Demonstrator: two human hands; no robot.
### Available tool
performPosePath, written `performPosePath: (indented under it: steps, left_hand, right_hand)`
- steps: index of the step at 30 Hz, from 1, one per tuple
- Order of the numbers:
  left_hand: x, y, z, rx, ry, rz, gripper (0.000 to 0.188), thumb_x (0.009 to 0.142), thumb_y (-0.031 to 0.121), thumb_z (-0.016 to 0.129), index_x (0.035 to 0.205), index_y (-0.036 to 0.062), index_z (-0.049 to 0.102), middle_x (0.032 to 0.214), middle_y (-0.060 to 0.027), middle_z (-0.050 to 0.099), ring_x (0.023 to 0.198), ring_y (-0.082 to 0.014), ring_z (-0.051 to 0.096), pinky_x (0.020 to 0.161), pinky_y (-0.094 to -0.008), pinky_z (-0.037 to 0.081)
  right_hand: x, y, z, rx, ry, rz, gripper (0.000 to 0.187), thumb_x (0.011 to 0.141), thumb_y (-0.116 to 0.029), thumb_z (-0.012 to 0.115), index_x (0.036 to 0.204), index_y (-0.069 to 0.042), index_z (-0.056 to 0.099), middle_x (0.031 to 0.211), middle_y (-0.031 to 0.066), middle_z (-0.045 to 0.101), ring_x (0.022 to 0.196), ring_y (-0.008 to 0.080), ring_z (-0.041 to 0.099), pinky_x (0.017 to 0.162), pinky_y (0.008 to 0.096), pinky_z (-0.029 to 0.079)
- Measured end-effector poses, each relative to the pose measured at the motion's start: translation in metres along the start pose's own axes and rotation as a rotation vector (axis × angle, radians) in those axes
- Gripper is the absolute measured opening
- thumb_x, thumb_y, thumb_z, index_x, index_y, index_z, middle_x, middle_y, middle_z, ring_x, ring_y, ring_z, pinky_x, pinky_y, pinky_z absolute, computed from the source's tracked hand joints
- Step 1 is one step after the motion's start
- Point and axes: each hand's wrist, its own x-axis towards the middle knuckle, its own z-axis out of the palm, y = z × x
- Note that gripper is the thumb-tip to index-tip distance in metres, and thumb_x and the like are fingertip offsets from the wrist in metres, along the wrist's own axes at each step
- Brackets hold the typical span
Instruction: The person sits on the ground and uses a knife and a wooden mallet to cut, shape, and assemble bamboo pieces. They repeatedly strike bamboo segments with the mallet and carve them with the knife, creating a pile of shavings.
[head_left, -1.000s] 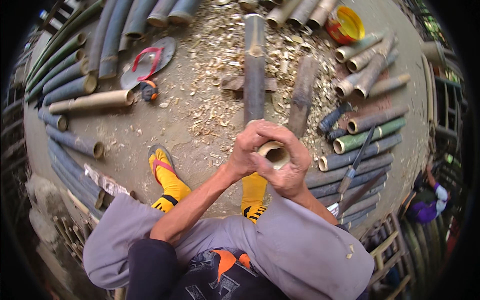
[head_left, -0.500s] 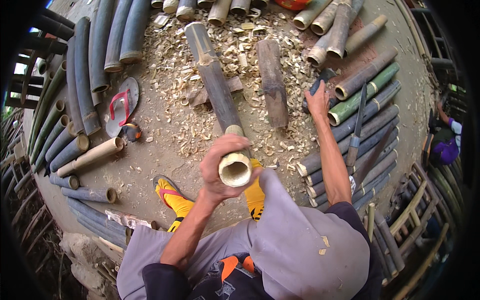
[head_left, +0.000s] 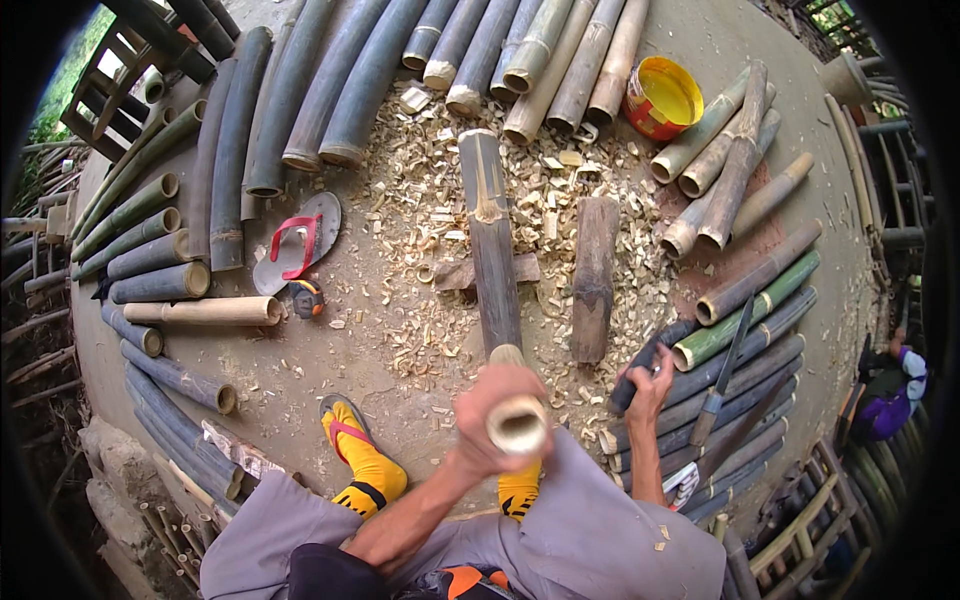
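A long dark bamboo tube (head_left: 492, 275) points away from me, its near end peeled pale and its hollow opening facing me. My left hand (head_left: 478, 425) is wrapped round that near end. Its far part rests across a small wooden block (head_left: 455, 275) among the shavings. Off to the right, my right hand (head_left: 650, 390) is closed round a short, dark, rod-shaped object (head_left: 626, 392), whose exact kind I cannot make out. The object lies close to the cut end of a green bamboo tube (head_left: 745, 312).
Pale shavings (head_left: 420, 340) litter the ground round a thick brown bamboo piece (head_left: 594, 280). A long blade with a handle (head_left: 706, 415) lies on the tubes at right. A yellow-and-red bucket (head_left: 664, 97), a sandal (head_left: 297, 243) and a tape measure (head_left: 306, 298) stand about. Another person (head_left: 895, 395) is far right.
My right hand has drawn the dark rod-shaped object nearer to me. My left hand stays on the bamboo tube's near end. The view has tilted up, bringing the bucket fully into sight.
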Motion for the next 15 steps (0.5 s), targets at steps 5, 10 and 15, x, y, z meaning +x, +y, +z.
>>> performPosePath:
  steps: [5,10,15]
  left_hand:
    - [-0.009,0.003,0.005,0.021,0.007,0.007,0.031,0.058,0.007,0.075,0.086,0.0039,0.062,0.08,-0.01,0.063,0.077,-0.0258,0.064,0.074,-0.036,0.05]
    - [-0.005,0.009,0.002,0.025,-0.011,-0.03,0.033,0.058,0.005,0.075,0.088,0.0018,0.061,0.084,-0.011,0.063,0.079,-0.0274,0.063,0.075,-0.0383,0.049]
    - [-0.018,0.037,-0.016,0.108,-0.246,0.09,0.038,0.06,0.008,0.077,0.093,0.0021,0.061,0.085,-0.0099,0.061,0.082,-0.0285,0.062,0.077,-0.041,0.048]
  right_hand:
    - [-0.023,-0.005,0.03,-0.057,-0.148,-0.078,0.045,0.082,-0.005,0.056,0.125,0.004,0.046,0.076,0.0028,0.053,0.056,0.0108,0.056,0.051,0.0248,0.047]
    - [-0.031,-0.012,0.037,-0.145,-0.299,-0.071,0.043,0.086,-0.008,0.058,0.124,0.006,0.047,0.074,0.0044,0.057,0.058,0.0109,0.057,0.053,0.0252,0.047]
    - [-0.043,-0.014,0.029,-0.402,-0.416,-0.167,0.051,0.087,-0.01,0.058,0.133,0.004,0.042,0.072,0.0055,0.058,0.06,0.0113,0.057,0.057,0.0275,0.048]
